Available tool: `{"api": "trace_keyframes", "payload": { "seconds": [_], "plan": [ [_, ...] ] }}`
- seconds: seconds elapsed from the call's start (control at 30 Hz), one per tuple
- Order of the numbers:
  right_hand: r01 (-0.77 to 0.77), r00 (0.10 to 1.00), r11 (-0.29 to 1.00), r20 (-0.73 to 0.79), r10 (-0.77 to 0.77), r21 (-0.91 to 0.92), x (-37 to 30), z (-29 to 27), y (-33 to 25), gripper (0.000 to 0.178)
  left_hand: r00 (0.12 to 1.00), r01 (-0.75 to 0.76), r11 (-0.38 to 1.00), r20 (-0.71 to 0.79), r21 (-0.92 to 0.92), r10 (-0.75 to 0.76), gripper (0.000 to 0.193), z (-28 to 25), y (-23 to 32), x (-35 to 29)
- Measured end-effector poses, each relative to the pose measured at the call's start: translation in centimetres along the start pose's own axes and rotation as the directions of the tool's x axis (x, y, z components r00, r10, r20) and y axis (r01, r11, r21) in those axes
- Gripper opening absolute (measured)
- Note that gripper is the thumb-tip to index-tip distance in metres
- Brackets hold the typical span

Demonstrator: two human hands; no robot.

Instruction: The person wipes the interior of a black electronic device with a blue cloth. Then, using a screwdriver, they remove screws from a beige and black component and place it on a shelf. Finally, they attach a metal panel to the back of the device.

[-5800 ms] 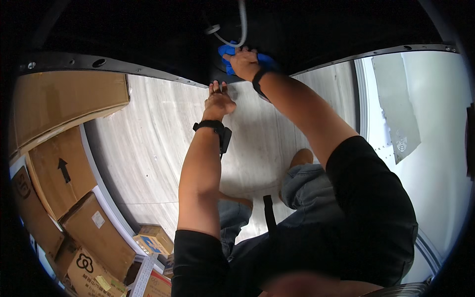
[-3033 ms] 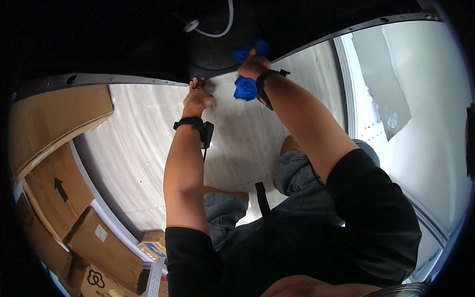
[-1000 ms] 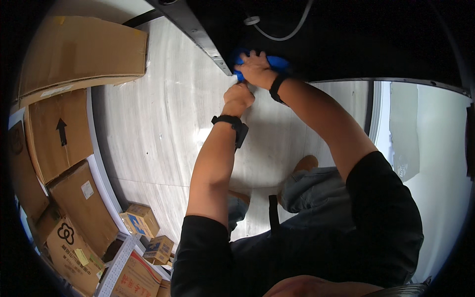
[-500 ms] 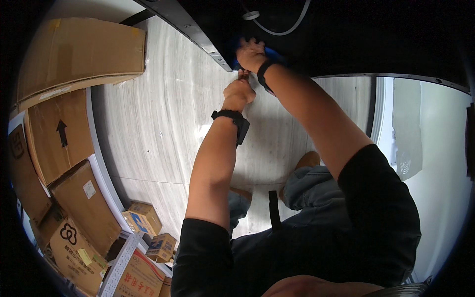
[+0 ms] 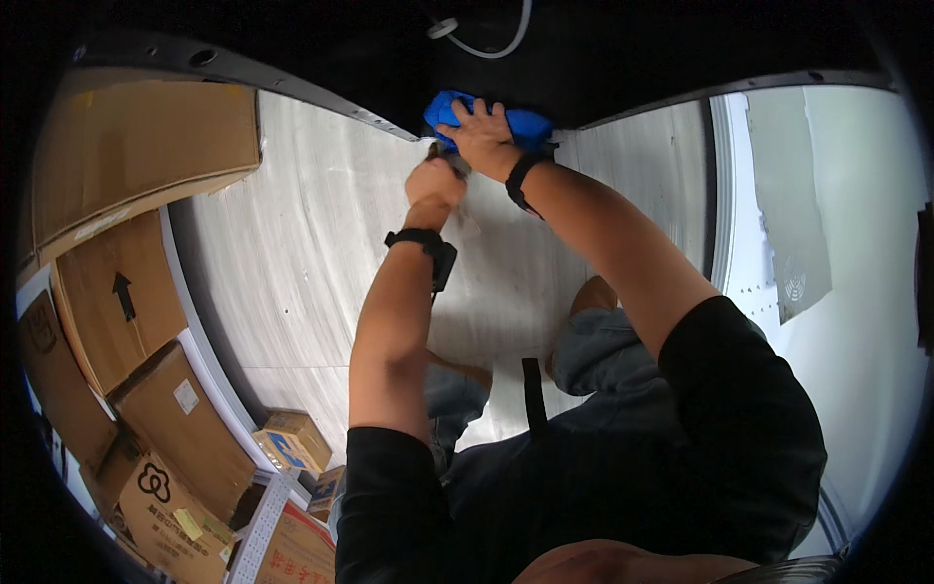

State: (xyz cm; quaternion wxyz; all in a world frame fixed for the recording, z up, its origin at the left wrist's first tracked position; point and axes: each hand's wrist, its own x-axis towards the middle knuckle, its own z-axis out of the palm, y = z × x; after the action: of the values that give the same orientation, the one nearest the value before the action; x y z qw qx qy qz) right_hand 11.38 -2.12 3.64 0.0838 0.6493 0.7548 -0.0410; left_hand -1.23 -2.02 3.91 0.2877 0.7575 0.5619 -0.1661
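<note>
A bright blue, soft-looking bundle [image 5: 531, 126] lies at the bottom edge of a dark cabinet-like opening, straight ahead of me. My right hand [image 5: 484, 139] rests over it with fingers spread, pressing on its top. Just left of and below it, my left hand [image 5: 435, 185] is closed in a fist near the same edge. A small dark piece [image 5: 435, 152] shows above that fist, too indistinct to name. Both wrists wear black bands, the left one with a square black unit [image 5: 444, 267].
Large brown cardboard boxes [image 5: 146, 146] are stacked on a white shelf along the left side. Two small cartons [image 5: 294, 440] sit on the floor by them. A black metal frame [image 5: 302, 96] borders the opening, and a white cable loop [image 5: 506, 47] hangs inside. A pale panel [image 5: 793, 214] stands at right.
The dark frame has swung round in view and more of the blue bundle shows. Both hands appear slightly further left; the left fist has parted a little from the edge.
</note>
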Motion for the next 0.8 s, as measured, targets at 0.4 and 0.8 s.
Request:
{"api": "trace_keyframes", "payload": {
  "seconds": [0.4,0.8],
  "plan": [
    [-0.455,0.872,0.890,0.195,0.448,-0.011,-5.5,1.5,5.5,0.063,0.996,-0.082,0.996,-0.035,0.046,0.083,0.080,1.6,-1.5,2.7],
    [-0.255,0.961,0.959,0.138,0.238,0.127,-1.7,-0.1,2.2,0.050,0.999,-0.008,0.998,0.044,0.068,0.005,0.079,-0.5,-0.1,1.8]
  ]
}}
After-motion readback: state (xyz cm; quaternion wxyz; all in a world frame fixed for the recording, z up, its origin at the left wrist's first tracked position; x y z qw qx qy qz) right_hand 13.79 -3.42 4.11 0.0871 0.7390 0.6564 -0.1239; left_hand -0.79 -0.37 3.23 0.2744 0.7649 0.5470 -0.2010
